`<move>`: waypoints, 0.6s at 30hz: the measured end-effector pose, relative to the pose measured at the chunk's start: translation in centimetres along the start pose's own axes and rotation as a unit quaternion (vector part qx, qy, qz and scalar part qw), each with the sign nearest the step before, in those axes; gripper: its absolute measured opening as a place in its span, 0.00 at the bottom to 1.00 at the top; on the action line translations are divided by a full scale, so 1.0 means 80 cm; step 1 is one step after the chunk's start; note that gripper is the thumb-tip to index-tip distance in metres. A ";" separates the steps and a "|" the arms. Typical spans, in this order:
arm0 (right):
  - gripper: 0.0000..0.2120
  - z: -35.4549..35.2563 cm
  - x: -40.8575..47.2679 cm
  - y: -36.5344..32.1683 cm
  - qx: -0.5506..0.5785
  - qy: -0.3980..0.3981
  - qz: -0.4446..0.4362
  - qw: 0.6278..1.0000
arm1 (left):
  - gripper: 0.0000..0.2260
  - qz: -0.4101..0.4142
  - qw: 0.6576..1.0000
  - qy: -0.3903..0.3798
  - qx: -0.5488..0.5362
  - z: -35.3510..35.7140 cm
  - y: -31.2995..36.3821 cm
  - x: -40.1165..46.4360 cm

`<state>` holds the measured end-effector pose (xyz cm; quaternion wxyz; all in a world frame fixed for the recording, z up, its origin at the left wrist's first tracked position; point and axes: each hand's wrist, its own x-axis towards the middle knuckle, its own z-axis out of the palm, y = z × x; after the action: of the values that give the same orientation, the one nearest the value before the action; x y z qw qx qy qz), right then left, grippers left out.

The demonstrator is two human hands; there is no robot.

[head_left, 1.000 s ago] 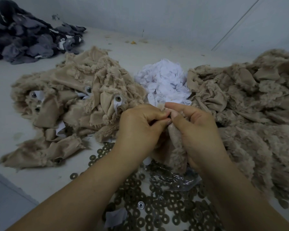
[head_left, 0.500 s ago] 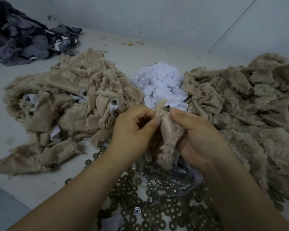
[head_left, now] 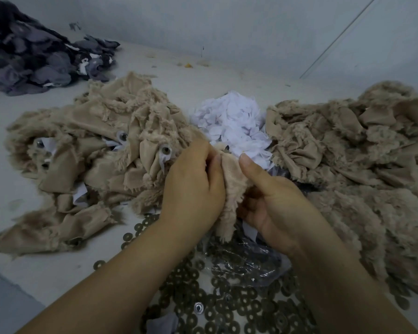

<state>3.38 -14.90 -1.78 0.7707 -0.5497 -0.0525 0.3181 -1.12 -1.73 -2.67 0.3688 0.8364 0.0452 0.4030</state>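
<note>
A small beige plush fabric piece (head_left: pixel 232 189) hangs between both hands above the table, its smooth backing facing me. My left hand (head_left: pixel 193 189) grips its left edge with curled fingers. My right hand (head_left: pixel 273 203) holds its right side, thumb pressed on the top near a small dark post (head_left: pixel 226 147) that sticks out of the fabric. Below the hands lies a heap of dark round washers (head_left: pixel 227 304), partly on a clear plastic bag (head_left: pixel 246 263).
A pile of beige plush pieces with plastic eyes fitted (head_left: pixel 94 153) lies left. A larger beige plush pile (head_left: pixel 360 153) lies right. White fabric scraps (head_left: pixel 232 124) sit behind the hands. Dark grey fabric pieces (head_left: pixel 34 56) are heaped far left. The table edge (head_left: pixel 15 273) runs lower left.
The hands have drawn slightly apart on the plush piece. My right thumb has lifted off my left fingers and now sits on the top of the fabric, baring more backing.
</note>
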 end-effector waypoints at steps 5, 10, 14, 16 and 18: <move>0.19 0.014 -0.003 0.010 0.054 0.002 -0.026 0.998 | 0.07 -0.005 0.999 -0.031 -0.037 0.003 0.001 -0.001; 0.17 0.007 -0.002 0.005 0.079 0.037 0.006 0.996 | 0.06 -0.076 0.989 -0.071 -0.103 0.005 -0.007 -0.002; 0.16 0.006 -0.001 0.008 0.075 0.045 0.004 0.996 | 0.09 -0.082 0.987 -0.066 -0.120 0.005 -0.010 -0.008; 0.16 0.007 0.000 0.009 0.066 0.059 -0.002 0.996 | 0.10 -0.115 0.980 -0.055 -0.152 0.003 -0.013 -0.007; 0.16 0.009 0.001 0.010 0.065 0.069 -0.007 0.995 | 0.10 -0.170 0.961 -0.063 -0.211 0.001 -0.014 -0.006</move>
<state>2.77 -14.14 -2.26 0.8089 -0.5186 0.0180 0.2764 -1.11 -1.18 -3.73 0.6021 0.7433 0.0770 0.2812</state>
